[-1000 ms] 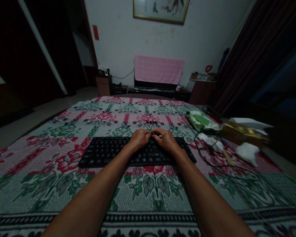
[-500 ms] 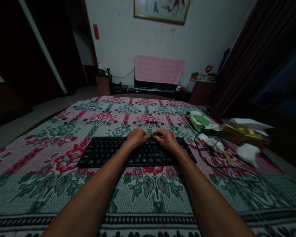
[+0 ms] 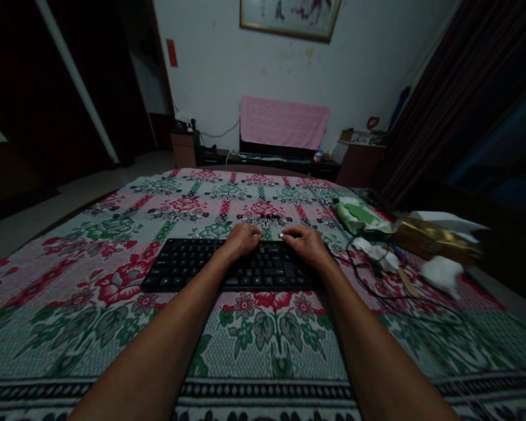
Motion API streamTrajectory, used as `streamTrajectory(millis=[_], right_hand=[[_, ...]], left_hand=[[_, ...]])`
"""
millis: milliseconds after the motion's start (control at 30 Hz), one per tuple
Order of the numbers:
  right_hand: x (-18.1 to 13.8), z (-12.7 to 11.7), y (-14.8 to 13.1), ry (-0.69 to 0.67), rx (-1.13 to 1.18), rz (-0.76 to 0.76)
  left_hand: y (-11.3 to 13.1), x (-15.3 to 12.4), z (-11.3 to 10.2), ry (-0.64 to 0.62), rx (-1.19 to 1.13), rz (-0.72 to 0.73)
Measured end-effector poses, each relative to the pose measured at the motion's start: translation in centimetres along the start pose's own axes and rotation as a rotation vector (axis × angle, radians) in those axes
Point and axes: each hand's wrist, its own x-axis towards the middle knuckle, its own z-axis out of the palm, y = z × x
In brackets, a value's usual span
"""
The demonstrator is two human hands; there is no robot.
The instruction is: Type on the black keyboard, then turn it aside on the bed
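Note:
A black keyboard lies on the flowered cloth in front of me. My left hand is over its far edge near the middle, fingers curled together; whether anything is between them is hidden. Just to the right, my right hand is above the keyboard's far right part. Its thumb and forefinger pinch a small, bright whitish thing, too small to name. A gap separates the two hands.
On the right lie a black cable, crumpled white tissue, a flat wooden stick, a green-and-white packet and a gold box. A pink towel hangs over a screen beyond.
My right hand has moved right, away from my left hand, and the small bright thing now shows at its fingertips. The keyboard appears shifted slightly away from me.

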Motion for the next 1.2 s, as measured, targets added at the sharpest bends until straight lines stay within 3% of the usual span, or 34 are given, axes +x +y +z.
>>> streamTrajectory(millis=[267, 500, 733, 1200], right_hand=[[-0.3, 0.6, -0.6, -0.077, -0.006, -0.072], [-0.4, 0.7, -0.5, -0.104, -0.018, -0.095], [-0.3, 0.5, -0.5, -0.148, -0.003, -0.093], [-0.2, 0.3, -0.4, -0.216, 0.02, -0.014]], left_hand=[[-0.3, 0.0, 0.0, 0.069, -0.057, 0.037], [0.8, -0.4, 0.6, 0.048, -0.042, 0.218], [1.2, -0.6, 1.4, 0.076, 0.003, 0.177], [0.5, -0.3, 1.5, 0.062, -0.027, 0.265]])
